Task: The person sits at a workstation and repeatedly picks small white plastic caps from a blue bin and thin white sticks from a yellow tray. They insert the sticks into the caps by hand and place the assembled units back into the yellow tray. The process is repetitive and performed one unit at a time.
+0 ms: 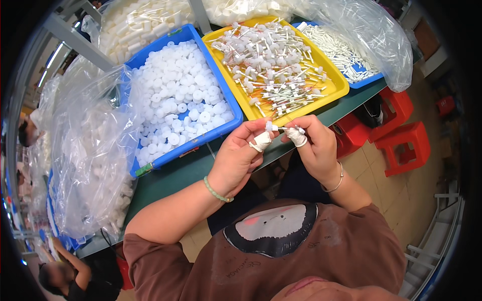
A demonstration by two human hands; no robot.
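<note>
Just in front of the yellow tray [335, 91], my two hands meet at a small white plastic piece [271, 127] with a thin pin-like shaft. Between thumb and fingertips, my left hand [232, 156] pinches its wider white end. My right hand [321, 153] is closed at the other end of the shaft; the fingertips hide part of what it grips. Both thumbs carry white wrapping. The tray holds a heap of similar white pieces on sticks [271, 62], with thin reddish strands among them.
Left of the yellow tray stands a blue tray [203, 142] of white plastic discs [173, 90]. Another blue tray [370, 81] holds short white rods [339, 50]. Clear plastic bags [90, 165] crowd the left side. Red stools [405, 150] stand at right. Another person [75, 271] sits at lower left.
</note>
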